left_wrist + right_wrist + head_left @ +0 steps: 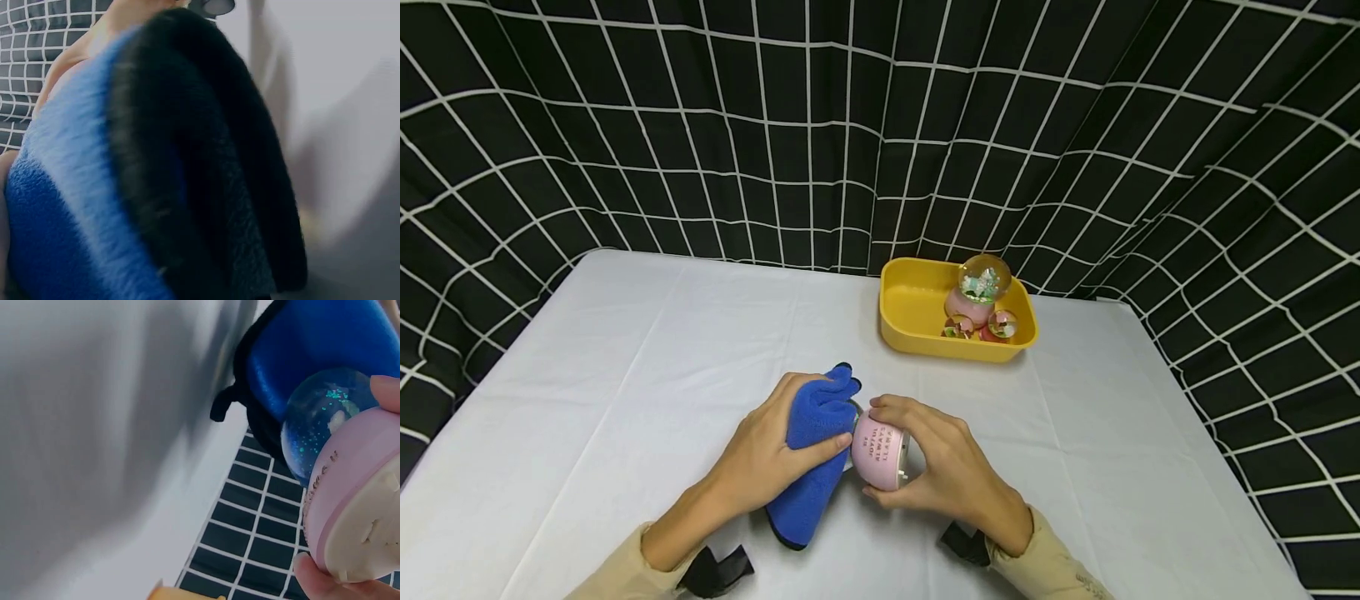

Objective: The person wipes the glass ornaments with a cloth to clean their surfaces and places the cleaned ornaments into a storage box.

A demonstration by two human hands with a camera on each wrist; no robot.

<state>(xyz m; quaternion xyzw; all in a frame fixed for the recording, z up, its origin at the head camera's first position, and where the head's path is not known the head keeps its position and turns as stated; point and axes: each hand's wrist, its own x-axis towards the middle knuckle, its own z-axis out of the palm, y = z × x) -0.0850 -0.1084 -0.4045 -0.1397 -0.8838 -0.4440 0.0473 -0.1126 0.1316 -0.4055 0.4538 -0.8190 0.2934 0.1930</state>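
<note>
My right hand [943, 454] grips a snow globe [880, 450] by its pink lettered base, fingers over the top and thumb beneath. The globe lies tipped sideways, its pale underside facing right. In the right wrist view its clear dome [325, 422], with green glitter inside, points at the cloth. My left hand [767, 446] holds a blue cloth [820, 433] with black edging, bunched around the dome so that most of it is hidden in the head view. The cloth's folded edge [206, 156] fills much of the left wrist view.
Behind the hands, to the right, stands a yellow tray [958, 346]. It contains a larger snow globe [981, 287] on a pink base and two small globes, one of them a red-based globe [1002, 327]. A white cloth covers the table [625, 375]; a black gridded curtain [775, 125] hangs behind.
</note>
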